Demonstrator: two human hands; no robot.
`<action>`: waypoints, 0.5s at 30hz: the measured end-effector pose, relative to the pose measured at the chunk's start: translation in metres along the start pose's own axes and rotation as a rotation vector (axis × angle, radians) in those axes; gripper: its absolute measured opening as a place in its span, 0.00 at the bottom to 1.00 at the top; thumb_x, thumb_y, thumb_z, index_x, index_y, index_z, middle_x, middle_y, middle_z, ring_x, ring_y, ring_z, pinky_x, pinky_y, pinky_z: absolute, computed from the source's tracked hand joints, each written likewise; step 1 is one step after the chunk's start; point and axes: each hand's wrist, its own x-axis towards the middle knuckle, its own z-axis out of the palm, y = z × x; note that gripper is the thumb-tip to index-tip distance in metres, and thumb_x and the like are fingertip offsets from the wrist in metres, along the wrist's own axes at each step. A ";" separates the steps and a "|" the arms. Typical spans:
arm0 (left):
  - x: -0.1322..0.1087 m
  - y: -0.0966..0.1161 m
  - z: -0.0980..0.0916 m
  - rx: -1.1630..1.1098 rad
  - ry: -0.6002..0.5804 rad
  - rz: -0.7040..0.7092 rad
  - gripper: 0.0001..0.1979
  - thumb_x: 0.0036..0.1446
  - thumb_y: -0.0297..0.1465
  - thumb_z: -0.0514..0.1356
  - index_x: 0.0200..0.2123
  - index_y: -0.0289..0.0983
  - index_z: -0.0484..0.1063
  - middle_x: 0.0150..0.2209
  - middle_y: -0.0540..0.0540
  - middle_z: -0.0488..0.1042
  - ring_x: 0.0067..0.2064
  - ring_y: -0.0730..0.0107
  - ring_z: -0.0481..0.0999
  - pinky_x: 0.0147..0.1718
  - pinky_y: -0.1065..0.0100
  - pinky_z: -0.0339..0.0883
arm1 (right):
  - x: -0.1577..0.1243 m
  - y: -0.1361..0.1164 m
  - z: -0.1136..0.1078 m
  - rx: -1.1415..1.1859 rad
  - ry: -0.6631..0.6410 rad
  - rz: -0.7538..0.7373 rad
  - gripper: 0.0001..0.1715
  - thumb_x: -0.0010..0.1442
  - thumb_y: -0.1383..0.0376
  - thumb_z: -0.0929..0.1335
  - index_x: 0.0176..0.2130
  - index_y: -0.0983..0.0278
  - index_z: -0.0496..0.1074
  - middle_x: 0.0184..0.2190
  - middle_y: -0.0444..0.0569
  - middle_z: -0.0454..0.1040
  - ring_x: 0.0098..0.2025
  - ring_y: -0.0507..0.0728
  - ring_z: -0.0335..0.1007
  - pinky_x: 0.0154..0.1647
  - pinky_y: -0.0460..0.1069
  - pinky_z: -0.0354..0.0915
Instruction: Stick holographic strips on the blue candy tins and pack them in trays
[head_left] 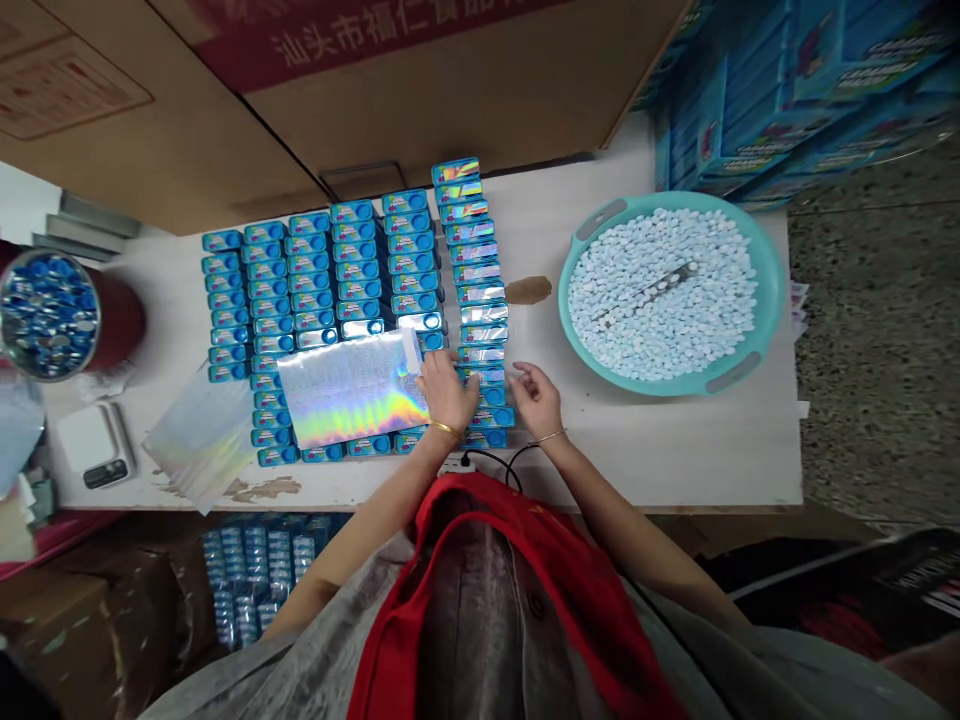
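My left hand (448, 396) lies palm down over the right end of a shiny holographic sticker sheet (352, 390). Its fingers are stretched out, and its thumb reaches to the rightmost column of small blue tins (480, 336). Just right of that column is my right hand (538, 402), with loosely bent fingers; thumb and fingertips stand a little apart beside a tin, and I make out nothing between them. Rainbow-shining strips show on many tins in this column. More blue tins (304, 270) stand in rows to the left, partly covered by the sheet.
A turquoise basin (766, 300) holds pale blue tablets and a perforated metal strip (651, 294). At left are a red tub (120, 315) of blue wrapped pieces, a white scale (94, 443) and another clear sheet (202, 430). Cardboard boxes (420, 110) line the back; a black cable (514, 465) lies near me.
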 end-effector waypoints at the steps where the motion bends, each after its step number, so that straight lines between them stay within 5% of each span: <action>1: 0.001 0.000 0.001 -0.005 0.003 -0.017 0.16 0.53 0.34 0.63 0.43 0.38 0.64 0.46 0.39 0.68 0.49 0.49 0.67 0.43 0.53 0.61 | -0.003 0.001 0.000 -0.005 -0.003 -0.028 0.21 0.61 0.52 0.63 0.45 0.63 0.73 0.30 0.47 0.68 0.31 0.55 0.65 0.34 0.50 0.64; 5: 0.003 -0.002 0.002 -0.011 -0.013 -0.026 0.15 0.52 0.36 0.64 0.41 0.39 0.65 0.45 0.38 0.68 0.49 0.47 0.68 0.44 0.52 0.62 | -0.010 0.002 -0.006 -0.174 -0.126 -0.181 0.25 0.67 0.52 0.57 0.44 0.62 0.77 0.30 0.50 0.69 0.35 0.58 0.67 0.39 0.53 0.65; 9: 0.009 -0.014 -0.025 -0.165 -0.018 0.189 0.07 0.59 0.34 0.59 0.39 0.39 0.66 0.42 0.41 0.69 0.46 0.57 0.70 0.44 0.58 0.65 | -0.003 -0.020 -0.003 -0.490 -0.025 -0.355 0.28 0.69 0.54 0.56 0.55 0.67 0.71 0.42 0.59 0.72 0.44 0.63 0.66 0.47 0.58 0.62; 13: 0.034 -0.051 -0.075 -0.114 0.151 0.284 0.12 0.65 0.31 0.48 0.46 0.38 0.68 0.45 0.40 0.71 0.48 0.60 0.70 0.48 0.60 0.63 | 0.008 -0.069 0.037 -0.614 -0.179 -0.620 0.27 0.69 0.59 0.55 0.62 0.64 0.64 0.60 0.58 0.65 0.52 0.66 0.61 0.52 0.60 0.58; 15: 0.051 -0.073 -0.092 0.041 0.121 0.271 0.15 0.65 0.29 0.47 0.50 0.38 0.69 0.48 0.39 0.71 0.51 0.57 0.69 0.50 0.58 0.61 | 0.012 -0.087 0.066 -0.683 -0.327 -0.717 0.27 0.69 0.61 0.55 0.62 0.65 0.63 0.63 0.56 0.62 0.53 0.66 0.60 0.51 0.60 0.57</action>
